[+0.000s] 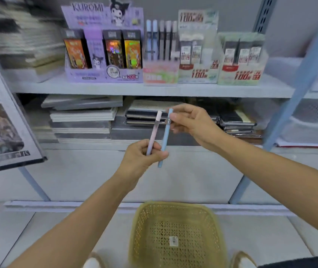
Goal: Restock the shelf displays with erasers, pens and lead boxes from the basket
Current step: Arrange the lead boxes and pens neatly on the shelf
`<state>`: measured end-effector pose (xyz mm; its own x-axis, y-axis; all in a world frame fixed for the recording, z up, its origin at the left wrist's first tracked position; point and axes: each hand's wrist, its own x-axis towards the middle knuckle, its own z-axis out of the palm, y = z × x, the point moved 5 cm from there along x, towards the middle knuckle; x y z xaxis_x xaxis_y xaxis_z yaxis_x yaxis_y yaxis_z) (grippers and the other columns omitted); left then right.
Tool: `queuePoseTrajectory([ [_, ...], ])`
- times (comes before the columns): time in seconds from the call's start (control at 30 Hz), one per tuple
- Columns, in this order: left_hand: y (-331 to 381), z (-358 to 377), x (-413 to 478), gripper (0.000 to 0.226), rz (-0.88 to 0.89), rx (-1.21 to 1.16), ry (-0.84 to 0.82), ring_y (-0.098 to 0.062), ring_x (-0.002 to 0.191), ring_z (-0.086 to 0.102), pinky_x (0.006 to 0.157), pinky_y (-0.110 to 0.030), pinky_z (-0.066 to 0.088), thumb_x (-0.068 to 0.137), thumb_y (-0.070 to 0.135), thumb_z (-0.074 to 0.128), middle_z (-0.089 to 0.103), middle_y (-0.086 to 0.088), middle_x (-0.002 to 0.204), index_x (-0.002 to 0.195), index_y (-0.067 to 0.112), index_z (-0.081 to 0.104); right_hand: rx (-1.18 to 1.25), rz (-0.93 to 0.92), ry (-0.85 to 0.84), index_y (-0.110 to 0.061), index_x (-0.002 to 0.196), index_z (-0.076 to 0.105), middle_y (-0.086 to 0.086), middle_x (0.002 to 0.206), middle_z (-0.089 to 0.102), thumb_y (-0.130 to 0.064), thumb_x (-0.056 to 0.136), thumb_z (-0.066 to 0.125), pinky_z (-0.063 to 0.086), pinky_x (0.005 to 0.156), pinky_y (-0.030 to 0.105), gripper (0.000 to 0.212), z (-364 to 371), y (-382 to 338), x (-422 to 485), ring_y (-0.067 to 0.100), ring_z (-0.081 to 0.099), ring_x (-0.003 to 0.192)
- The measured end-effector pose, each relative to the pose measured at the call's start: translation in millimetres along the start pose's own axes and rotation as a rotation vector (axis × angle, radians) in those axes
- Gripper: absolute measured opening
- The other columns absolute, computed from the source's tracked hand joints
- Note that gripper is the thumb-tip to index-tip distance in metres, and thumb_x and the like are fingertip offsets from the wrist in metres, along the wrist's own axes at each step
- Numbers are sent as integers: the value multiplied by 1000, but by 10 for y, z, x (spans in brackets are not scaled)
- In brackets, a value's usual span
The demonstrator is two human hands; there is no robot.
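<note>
My left hand grips the lower ends of two pens, a pink pen and a blue pen, both upright in front of the lower shelf. My right hand pinches the blue pen near its top. On the upper shelf, the pen display holds several upright pens, between the purple Kuromi lead box display and two white lead box displays. The yellow basket sits on the floor below my arms, with only a small white label on its bottom.
Stacks of notebooks fill the lower shelf behind my hands. A blue shelf upright slants on the right, with white mesh trays beyond it. A poster board leans at the left. My shoes show beside the basket.
</note>
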<state>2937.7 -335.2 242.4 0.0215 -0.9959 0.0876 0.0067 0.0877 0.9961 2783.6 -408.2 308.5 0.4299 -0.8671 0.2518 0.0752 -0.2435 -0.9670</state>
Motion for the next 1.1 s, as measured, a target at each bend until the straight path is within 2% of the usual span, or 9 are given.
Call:
queuePoseTrajectory([
  [0.13,610,103,129,11,82,-4,-13,-5,62,51,57,-17,39,88,27,67,61,10,68,86,16,68,-59,-131,44,-8,100,64,5,84,74,-3,92,59,56,65,22,11,-183,-718,83,14,69,73],
  [0.27,1206,80,323,26,202,-60,66,-11,69,56,59,-19,45,102,20,46,64,0,77,96,11,69,-139,-301,173,-10,103,63,7,92,72,-3,94,57,55,67,21,13,-480,-1483,242,16,70,81],
  [0.37,1548,38,434,26,301,-21,38,-15,75,63,68,-23,53,102,22,46,71,-5,83,110,7,66,-224,-403,299,-8,106,62,9,94,71,-6,96,56,55,69,21,12,-709,-1915,392,18,70,86],
  [0.43,1693,-9,517,22,343,-18,46,-18,80,69,73,-24,57,101,21,49,75,-5,90,112,9,63,-237,-436,348,-5,110,60,11,96,70,-5,96,55,56,73,25,14,-807,-2084,505,19,69,86],
  [0.6,1826,-175,721,15,381,-2,121,-20,88,72,70,-21,56,99,19,52,76,-2,94,105,9,62,-275,-464,363,1,111,59,14,94,69,-3,96,54,56,71,23,17,-736,-2169,806,17,69,81],
  [0.7,1833,-282,820,14,366,-18,155,-20,88,72,69,-21,56,98,16,54,76,-1,96,103,9,65,-326,-447,352,2,110,60,19,96,69,-2,95,55,57,72,28,17,-601,-2068,1005,23,69,84],
  [0.93,1748,-496,944,18,336,-69,195,-19,88,69,71,-23,58,96,13,57,68,-12,101,107,3,67,-420,-388,232,1,111,62,20,99,69,-4,95,56,60,77,31,17,-249,-1761,1314,24,70,85],
  [1.03,1711,-542,977,18,318,-80,188,-22,90,71,77,-32,59,95,13,58,67,-15,104,107,3,67,-519,-374,149,1,112,61,14,98,70,-5,96,56,59,81,31,18,-122,-1716,1390,25,70,91],
  [1.1,1692,-543,994,16,310,-90,167,-21,90,72,75,-31,60,95,12,58,68,-15,105,105,4,67,-577,-363,116,-1,111,62,8,95,70,-7,96,56,58,80,27,17,-109,-1735,1421,23,70,90],
])
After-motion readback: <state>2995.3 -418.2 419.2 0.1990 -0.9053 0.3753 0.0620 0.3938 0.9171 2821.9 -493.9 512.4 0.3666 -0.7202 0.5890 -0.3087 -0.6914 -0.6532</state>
